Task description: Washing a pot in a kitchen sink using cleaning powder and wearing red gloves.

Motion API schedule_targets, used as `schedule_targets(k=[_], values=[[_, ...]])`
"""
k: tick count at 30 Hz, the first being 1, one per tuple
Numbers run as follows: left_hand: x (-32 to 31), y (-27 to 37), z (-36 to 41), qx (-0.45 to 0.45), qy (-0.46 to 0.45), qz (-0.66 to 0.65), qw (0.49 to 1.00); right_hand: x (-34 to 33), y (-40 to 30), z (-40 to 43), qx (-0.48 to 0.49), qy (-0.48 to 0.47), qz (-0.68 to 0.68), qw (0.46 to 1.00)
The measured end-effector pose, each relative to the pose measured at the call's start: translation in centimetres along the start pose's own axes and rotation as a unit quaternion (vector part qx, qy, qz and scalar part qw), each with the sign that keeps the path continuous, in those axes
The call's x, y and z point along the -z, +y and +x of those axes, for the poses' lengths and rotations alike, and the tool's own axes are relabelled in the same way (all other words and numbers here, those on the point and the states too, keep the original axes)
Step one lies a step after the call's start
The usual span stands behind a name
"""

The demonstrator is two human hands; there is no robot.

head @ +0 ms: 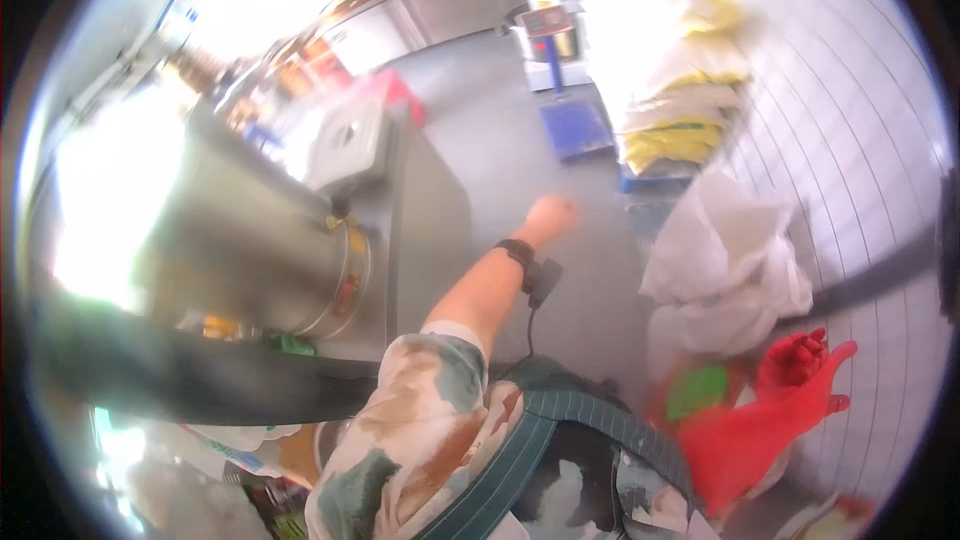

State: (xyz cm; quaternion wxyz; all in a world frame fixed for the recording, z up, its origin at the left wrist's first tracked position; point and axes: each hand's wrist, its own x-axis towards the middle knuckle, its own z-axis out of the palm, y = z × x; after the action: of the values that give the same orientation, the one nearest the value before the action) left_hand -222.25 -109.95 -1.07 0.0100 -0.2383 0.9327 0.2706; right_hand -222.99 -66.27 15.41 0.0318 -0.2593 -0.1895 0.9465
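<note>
My left hand (pixel 556 217) reaches forward over the grey floor, blurred by motion. Its fingers look curled, and whether anything is in them cannot be made out. A dark band with a small black box and a cable is on that wrist. My right hand (pixel 799 367) wears a long red rubber glove, palm turned up, fingertips bent and thumb apart, with nothing in it. Just left of the glove is a round green thing (pixel 697 391), too blurred to name. A white plastic sack (pixel 724 255) stands above the gloved hand, by the tiled wall.
A large metal drum or pot (pixel 262 262) stands at the left beside a steel table (pixel 427 240) with a grey lidded box (pixel 349 139). Stacked white and yellow sacks (pixel 675 90) line the right wall. A blue platform scale (pixel 576 127) stands on the floor beside them.
</note>
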Motion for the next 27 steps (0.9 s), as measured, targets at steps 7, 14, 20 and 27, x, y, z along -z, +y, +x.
schedule_targets(k=[7, 14, 20, 27], values=[[4.2, -14.4, 5.6, 0.163, 0.088, -0.055, 0.981, -13.5, 15.3, 6.8, -0.093, -0.070, -0.117, 0.986], [12.0, -20.3, 17.6, 0.204, 0.108, -0.146, 0.962, -25.7, 31.0, 14.1, -0.079, -0.071, -0.141, 0.984], [22.4, -24.6, 26.8, 0.153, 0.196, -0.211, 0.945, -34.7, 44.8, 16.5, -0.124, -0.109, -0.191, 0.968], [36.0, -32.4, 34.2, 0.204, 0.344, -0.243, 0.884, -44.2, 61.1, 20.9, -0.247, -0.189, -0.152, 0.938]])
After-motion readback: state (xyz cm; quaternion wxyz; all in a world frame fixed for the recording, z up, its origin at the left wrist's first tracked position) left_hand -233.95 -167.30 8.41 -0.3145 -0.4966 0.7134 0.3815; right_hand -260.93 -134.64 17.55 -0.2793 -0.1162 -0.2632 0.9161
